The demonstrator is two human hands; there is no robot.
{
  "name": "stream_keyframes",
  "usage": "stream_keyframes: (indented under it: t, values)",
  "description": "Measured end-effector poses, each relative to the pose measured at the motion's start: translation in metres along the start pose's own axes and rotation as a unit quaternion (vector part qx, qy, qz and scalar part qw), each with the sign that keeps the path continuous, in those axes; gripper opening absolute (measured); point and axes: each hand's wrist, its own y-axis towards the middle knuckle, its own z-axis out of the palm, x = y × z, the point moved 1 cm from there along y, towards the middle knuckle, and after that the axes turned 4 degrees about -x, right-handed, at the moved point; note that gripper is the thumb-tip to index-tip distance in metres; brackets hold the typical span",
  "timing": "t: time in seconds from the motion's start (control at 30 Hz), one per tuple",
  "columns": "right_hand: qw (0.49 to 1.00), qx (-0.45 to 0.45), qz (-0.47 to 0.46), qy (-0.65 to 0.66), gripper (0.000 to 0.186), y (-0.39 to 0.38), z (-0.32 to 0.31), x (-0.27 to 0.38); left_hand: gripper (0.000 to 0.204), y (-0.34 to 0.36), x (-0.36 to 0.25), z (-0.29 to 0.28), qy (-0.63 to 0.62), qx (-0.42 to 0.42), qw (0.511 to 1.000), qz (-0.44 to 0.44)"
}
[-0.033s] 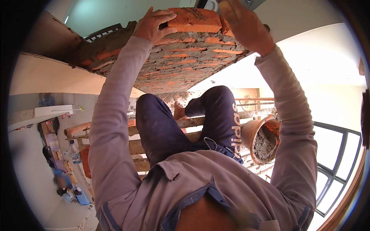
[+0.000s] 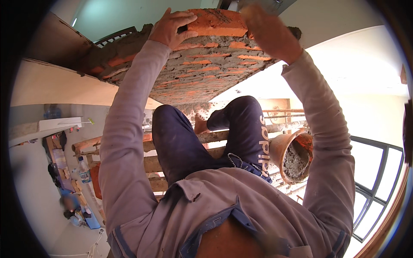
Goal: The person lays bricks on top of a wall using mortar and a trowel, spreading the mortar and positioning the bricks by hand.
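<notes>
An orange brick [image 2: 217, 23] with grey mortar smears lies on the top course of a brick wall [image 2: 193, 69]. My left hand [image 2: 172, 29] grips its left end, thumb on the near face and fingers over the top. At the brick's right end is my right hand [image 2: 272, 34], closed and smeared by motion. What it holds is too blurred to name. Rough grey mortar fills the joints between the courses below.
A bucket of grey mortar [image 2: 296, 161] stands by my right knee on slatted wooden poles [image 2: 155, 164]. A plastic bottle [image 2: 83, 170] is at the left. Further down there, a blurred person [image 2: 71, 204] shows beside scattered things. A dark-framed window [image 2: 374, 180] is at the right.
My right hand has shifted slightly left and down against the brick's right end. My left hand and the brick stay where they were.
</notes>
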Motion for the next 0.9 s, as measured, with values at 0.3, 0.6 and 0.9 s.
stream_keyframes:
  t: [0.3, 0.6, 0.9]
  values:
    - [0.992, 0.07, 0.096, 0.046, 0.028, 0.01, 0.005, -0.001, 0.057, 0.005, -0.011, -0.001, -0.02, 0.008, 0.999, -0.025]
    - [0.982, -0.106, -0.124, -0.093, 0.02, 0.009, -0.01, -0.004, 0.058, -0.007, -0.004, 0.005, 0.001, -0.025, 1.0, -0.002]
    - [0.999, -0.004, 0.016, 0.032, 0.03, 0.009, -0.015, -0.017, 0.057, -0.001, -0.006, 0.006, -0.013, -0.043, 0.999, -0.001]
